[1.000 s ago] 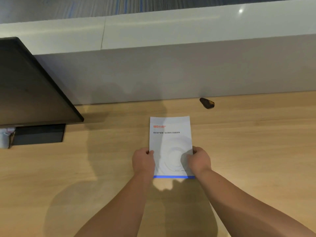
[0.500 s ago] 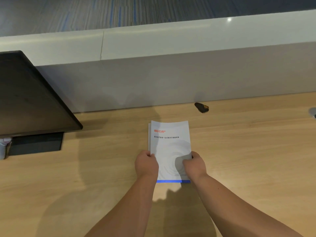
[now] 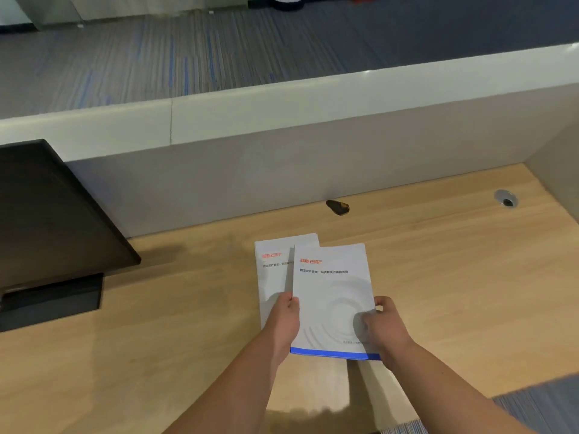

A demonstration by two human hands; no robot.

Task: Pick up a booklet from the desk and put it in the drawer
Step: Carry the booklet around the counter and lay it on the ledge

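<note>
Head view, looking down at a pale wooden counter (image 3: 438,277) backed by a grey partition. A person holds the top booklet (image 3: 332,296), white with a blue band along its near edge, slightly raised and shifted right off a second identical booklet (image 3: 272,277) lying flat beneath it, near the counter's middle. The left hand (image 3: 283,321) pinches the booklet's left edge, its fingers closed around the paper. The right hand (image 3: 383,327) clamps the near right corner, thumb on the cover and fingers tucked underneath. Both forearms reach forward from the near edge, wrists roughly level. A small dark object (image 3: 337,207) lies by the partition, and a dark monitor (image 3: 47,220) stands at the left edge. No drawer is visible. The thin booklet may sag or slip if either pinch loosens, and the lower copy might drag along if the covers cling.
</note>
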